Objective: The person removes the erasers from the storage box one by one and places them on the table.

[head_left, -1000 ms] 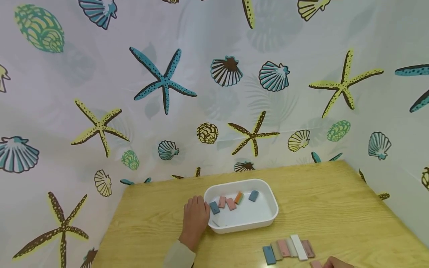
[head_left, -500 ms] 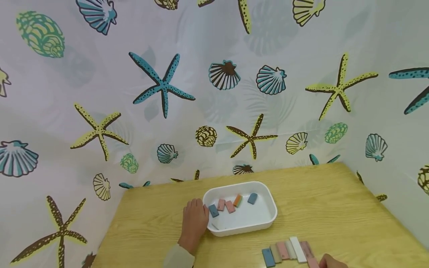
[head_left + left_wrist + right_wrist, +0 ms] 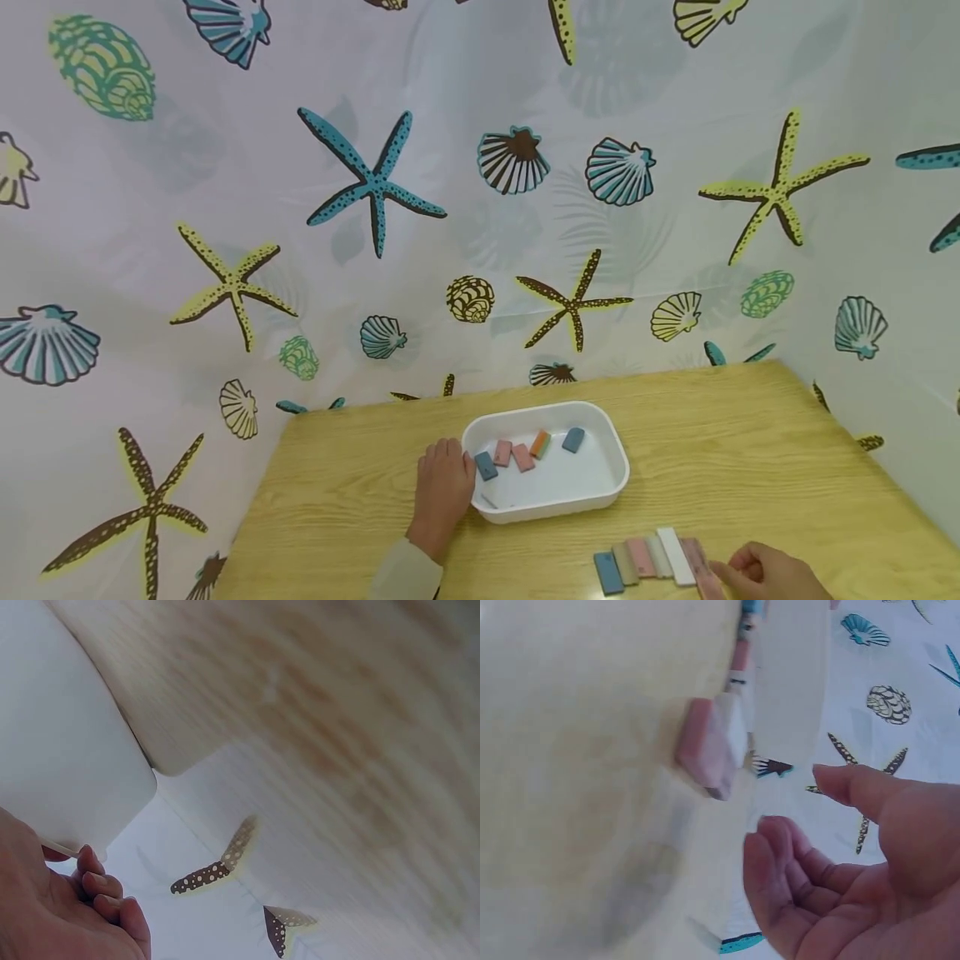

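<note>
My left hand grips the left edge of a white plastic tray; in the left wrist view, its fingertips curl at the rim. Right of the tray's front lies a slanting row of flat erasers: a blue eraser at the left end, then beige, pink and greyish ones, a long white eraser and a dusty-pink eraser. A pink eraser lies at the row's right end. Just right of it is my right hand, thumb and fingers apart in the right wrist view, holding nothing.
Inside the tray are two blue erasers, two pink erasers, an orange-and-green eraser and a small whitish piece. A wooden table bears everything. Behind and beside it hangs a shell-and-starfish patterned curtain.
My right hand has brought the pink eraser up to the row's right end, let go of it and drawn slightly right. The left hand stays on the tray.
</note>
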Available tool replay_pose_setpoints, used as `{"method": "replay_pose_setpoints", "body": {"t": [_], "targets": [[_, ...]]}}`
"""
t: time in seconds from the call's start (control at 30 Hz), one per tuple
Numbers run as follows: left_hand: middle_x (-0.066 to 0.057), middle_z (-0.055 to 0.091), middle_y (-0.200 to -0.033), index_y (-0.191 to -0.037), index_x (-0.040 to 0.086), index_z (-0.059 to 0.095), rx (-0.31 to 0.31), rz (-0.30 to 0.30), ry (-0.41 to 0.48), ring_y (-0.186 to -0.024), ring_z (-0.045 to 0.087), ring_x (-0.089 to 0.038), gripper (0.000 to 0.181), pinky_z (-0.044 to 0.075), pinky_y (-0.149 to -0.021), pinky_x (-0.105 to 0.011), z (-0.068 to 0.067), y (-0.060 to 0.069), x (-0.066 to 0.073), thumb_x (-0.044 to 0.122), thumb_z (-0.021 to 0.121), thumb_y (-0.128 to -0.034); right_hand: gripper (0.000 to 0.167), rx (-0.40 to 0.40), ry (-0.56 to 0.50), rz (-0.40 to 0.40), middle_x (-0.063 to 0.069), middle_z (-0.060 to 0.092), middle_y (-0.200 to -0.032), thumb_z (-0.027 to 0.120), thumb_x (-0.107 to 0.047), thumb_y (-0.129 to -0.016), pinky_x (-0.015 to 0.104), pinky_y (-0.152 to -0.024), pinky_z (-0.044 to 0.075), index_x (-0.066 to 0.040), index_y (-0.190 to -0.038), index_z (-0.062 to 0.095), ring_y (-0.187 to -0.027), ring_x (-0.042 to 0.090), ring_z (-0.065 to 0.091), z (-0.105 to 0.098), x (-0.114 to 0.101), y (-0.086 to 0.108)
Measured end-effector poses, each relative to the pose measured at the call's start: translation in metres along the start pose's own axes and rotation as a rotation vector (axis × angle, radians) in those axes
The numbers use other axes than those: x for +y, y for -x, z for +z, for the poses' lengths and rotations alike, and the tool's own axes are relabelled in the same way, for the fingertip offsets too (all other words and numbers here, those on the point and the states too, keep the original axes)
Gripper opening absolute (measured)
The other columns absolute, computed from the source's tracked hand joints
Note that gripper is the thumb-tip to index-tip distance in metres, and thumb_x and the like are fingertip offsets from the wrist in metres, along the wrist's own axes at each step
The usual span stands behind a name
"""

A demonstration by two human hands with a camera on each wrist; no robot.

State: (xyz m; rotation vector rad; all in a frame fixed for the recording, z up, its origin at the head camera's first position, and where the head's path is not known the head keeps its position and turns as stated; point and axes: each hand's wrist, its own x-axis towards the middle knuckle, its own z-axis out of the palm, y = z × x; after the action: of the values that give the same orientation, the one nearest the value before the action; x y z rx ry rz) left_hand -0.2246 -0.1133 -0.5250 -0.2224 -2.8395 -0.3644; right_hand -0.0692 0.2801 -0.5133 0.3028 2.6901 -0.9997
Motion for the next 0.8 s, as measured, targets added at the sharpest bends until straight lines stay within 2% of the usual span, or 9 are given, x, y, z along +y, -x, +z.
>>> {"method": "replay_pose_setpoints", "body": {"t": [0.1,0.23,0.4,0.5,0.57,0.63,0.8], "targets": [[-0.004,0.044,-0.082,-0.096,0.003,0.053,0.005,-0.007,-0.012,-0.075,0.039,-0.020,0.022,0.034,-0.067,-0.034,0.000,0.001,-0.001,0.024,0.049,-0.0929,0.037,0.023,-0.001,-0.036,-0.002,0.059,-0.075,0.059,-0.042,-0.087,0.032,-0.063,0.046,-0.005,-0.086,0.060,-0.068,0.013,0.055,-0.013,-0.022,-0.001],[-0.003,0.043,-0.080,-0.094,0.003,0.053,-0.003,-0.003,-0.004,-0.074,0.039,-0.020,0.022,0.033,-0.066,-0.034,0.003,0.002,-0.003,0.024,0.049,-0.0930,0.036,0.047,-0.061,-0.069,-0.001,0.060,-0.079,0.060,-0.040,-0.087,0.028,-0.063,0.045,-0.005,-0.092,0.062,-0.072,0.012,0.056,-0.018,-0.052,-0.002],[-0.004,0.044,-0.081,-0.095,0.003,0.053,0.014,0.003,-0.003,-0.075,0.040,-0.021,0.023,0.034,-0.067,-0.035,0.005,0.001,-0.004,0.025,0.048,-0.0933,0.025,0.056,-0.077,-0.211,-0.002,0.060,-0.079,0.062,-0.031,-0.088,0.027,-0.063,0.047,-0.006,-0.092,0.063,-0.073,0.011,0.057,-0.013,-0.089,-0.014],[-0.005,0.046,-0.082,-0.095,0.002,0.053,0.024,-0.009,-0.004,-0.076,0.042,-0.021,0.022,0.035,-0.068,-0.036,0.004,0.000,-0.004,0.024,0.048,-0.0932,0.020,0.033,-0.074,-0.327,-0.002,0.061,-0.079,0.063,-0.025,-0.088,0.026,-0.062,0.048,-0.006,-0.090,0.063,-0.072,0.011,0.058,-0.008,-0.109,-0.024],[-0.005,0.046,-0.082,-0.094,0.003,0.053,0.018,-0.012,0.001,-0.076,0.042,-0.022,0.022,0.035,-0.068,-0.036,0.004,-0.001,-0.004,0.024,0.048,-0.0932,0.019,0.009,-0.077,-0.378,-0.001,0.061,-0.079,0.063,-0.024,-0.088,0.026,-0.063,0.048,-0.005,-0.089,0.063,-0.073,0.011,0.058,-0.006,-0.121,-0.031],[-0.005,0.045,-0.081,-0.094,0.003,0.053,0.012,-0.009,0.005,-0.076,0.042,-0.021,0.022,0.035,-0.068,-0.036,0.003,-0.001,-0.004,0.024,0.048,-0.0931,0.017,-0.007,-0.085,-0.407,-0.001,0.061,-0.078,0.062,-0.021,-0.088,0.025,-0.062,0.048,-0.004,-0.087,0.063,-0.072,0.012,0.057,-0.004,-0.132,-0.038],[-0.005,0.047,-0.083,-0.096,0.003,0.053,0.009,-0.002,0.001,-0.077,0.042,-0.021,0.023,0.036,-0.069,-0.036,0.005,-0.002,-0.003,0.025,0.047,-0.0935,0.015,0.020,-0.054,-0.440,-0.003,0.058,-0.071,0.062,-0.018,-0.087,0.027,-0.058,0.045,-0.005,-0.081,0.062,-0.065,0.010,0.053,0.005,-0.151,-0.058]]}}
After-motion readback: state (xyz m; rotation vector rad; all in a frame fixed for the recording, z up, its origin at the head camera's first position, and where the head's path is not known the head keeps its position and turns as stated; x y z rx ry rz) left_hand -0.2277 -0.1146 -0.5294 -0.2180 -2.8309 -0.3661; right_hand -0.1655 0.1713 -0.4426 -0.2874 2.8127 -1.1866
